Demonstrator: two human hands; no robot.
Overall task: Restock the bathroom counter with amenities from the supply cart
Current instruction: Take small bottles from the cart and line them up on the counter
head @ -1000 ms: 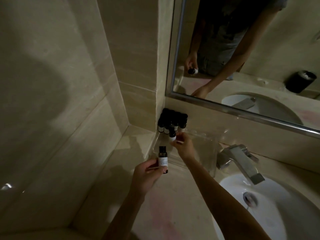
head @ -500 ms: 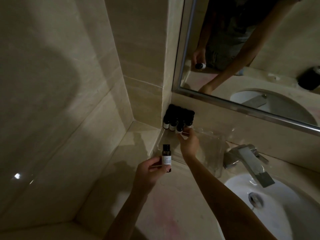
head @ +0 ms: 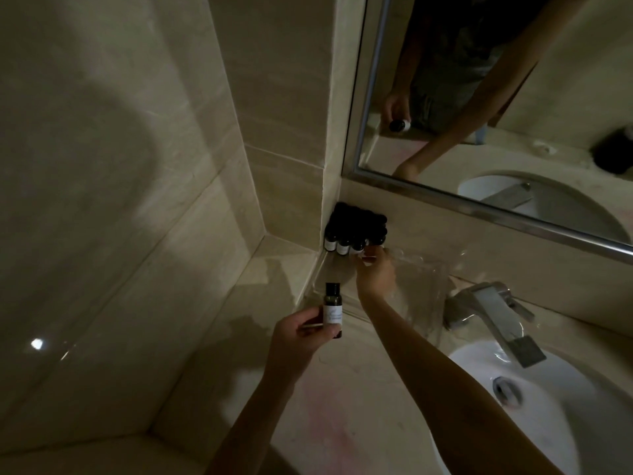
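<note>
Now the right hand [head: 375, 274] is right up at the cluster of dark bottles [head: 356, 231] in the far corner of the counter [head: 342, 433], under the mirror [head: 479, 97]. A second ago one bottle stood out in front of the group at that hand's fingertips; now it reads as tucked in with the front row, so that one looks delivered. The fingertips are against the rightmost front bottle, but in this dim light I cannot tell whether they pinch it or only nudge it square. Nearer, the left hand [head: 299, 341] has barely moved: it holds the small bottle [head: 333, 308] upright in the air, thumb and fingers clamped round its labelled body, black cap up, just short of the near-left edge of the clear tray [head: 421, 289]. A thin pale stick also lies across those fingers. To the right, faucet [head: 493, 313] and basin [head: 565, 406] sit untouched. My read: one more amenity is placed, and the small bottle looks to be next in line.
</note>
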